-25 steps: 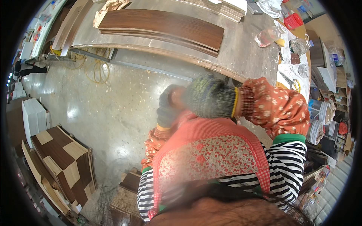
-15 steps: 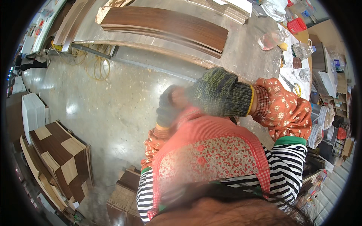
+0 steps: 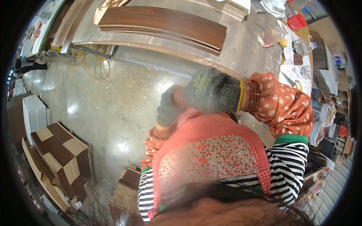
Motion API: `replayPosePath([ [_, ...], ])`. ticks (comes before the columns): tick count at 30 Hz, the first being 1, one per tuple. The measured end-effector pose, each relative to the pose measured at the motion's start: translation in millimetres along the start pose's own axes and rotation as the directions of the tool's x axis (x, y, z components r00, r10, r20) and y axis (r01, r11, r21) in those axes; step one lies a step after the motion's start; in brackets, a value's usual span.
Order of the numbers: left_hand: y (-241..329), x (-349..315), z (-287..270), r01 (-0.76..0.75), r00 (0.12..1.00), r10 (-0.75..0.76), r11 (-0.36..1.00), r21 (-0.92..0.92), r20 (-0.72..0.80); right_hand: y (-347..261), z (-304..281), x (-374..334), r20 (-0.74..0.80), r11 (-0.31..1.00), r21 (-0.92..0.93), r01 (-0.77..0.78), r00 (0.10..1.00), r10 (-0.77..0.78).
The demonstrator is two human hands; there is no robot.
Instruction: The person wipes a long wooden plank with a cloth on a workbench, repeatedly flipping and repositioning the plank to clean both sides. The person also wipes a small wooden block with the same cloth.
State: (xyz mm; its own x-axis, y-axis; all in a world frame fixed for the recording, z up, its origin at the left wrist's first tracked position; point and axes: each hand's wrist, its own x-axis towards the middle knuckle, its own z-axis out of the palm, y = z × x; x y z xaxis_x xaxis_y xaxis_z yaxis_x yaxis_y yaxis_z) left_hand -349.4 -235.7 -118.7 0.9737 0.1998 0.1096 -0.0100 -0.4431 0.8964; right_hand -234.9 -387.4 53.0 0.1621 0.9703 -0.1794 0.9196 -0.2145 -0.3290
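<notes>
Both of my hands wear dark knitted work gloves and meet in front of my red apron (image 3: 211,130). My right hand (image 3: 213,90), in a grey-green glove with a yellow cuff edge, is closed, its back toward me. Close against its fingers, my left hand (image 3: 169,107) looks curled too, though a blur lies over it. A brownish patch shows between the two; whether it is a finger or a held thing I cannot make out. Past the hands, a workbench (image 3: 249,49) carries a stack of dark brown wood planks (image 3: 162,24), which neither hand touches.
Bottles, including a large clear one (image 3: 271,37), and a red tub (image 3: 296,22) stand on the bench's right end. A yellow hose (image 3: 98,68) lies coiled on the floor. Stacked brown panels (image 3: 66,154) and a white stack (image 3: 34,113) stand at left; more boards (image 3: 124,196) lie near my left side.
My right hand has shifted a little left, closer to my left hand, with its forearm following. The left hand has barely moved. The planks on the bench stay as they were.
</notes>
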Motion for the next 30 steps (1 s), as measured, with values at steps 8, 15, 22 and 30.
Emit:
replayPosePath([
  [8,5.2,-7.7,-6.5,-0.075,0.997,0.077,0.993,-0.089,0.019,7.1,-5.1,4.8,-0.036,0.985,0.110,0.131,0.991,-0.127],
  [15,2.8,-8.0,-12.4,0.057,0.995,-0.060,0.997,0.043,0.078,1.1,-13.4,-2.1,-0.250,0.910,-0.402,0.098,0.945,-0.212],
  [22,-9.0,-8.8,-11.7,-0.014,0.998,0.013,1.000,0.006,0.064,3.2,-2.8,-7.5,-0.340,0.978,-0.192,0.080,0.930,-0.143],
  [30,-6.0,-11.6,-9.1,-0.184,0.982,0.187,0.976,0.113,-0.014,34.8,34.4,-3.4,-0.244,0.988,0.103,0.111,0.966,-0.083],
])
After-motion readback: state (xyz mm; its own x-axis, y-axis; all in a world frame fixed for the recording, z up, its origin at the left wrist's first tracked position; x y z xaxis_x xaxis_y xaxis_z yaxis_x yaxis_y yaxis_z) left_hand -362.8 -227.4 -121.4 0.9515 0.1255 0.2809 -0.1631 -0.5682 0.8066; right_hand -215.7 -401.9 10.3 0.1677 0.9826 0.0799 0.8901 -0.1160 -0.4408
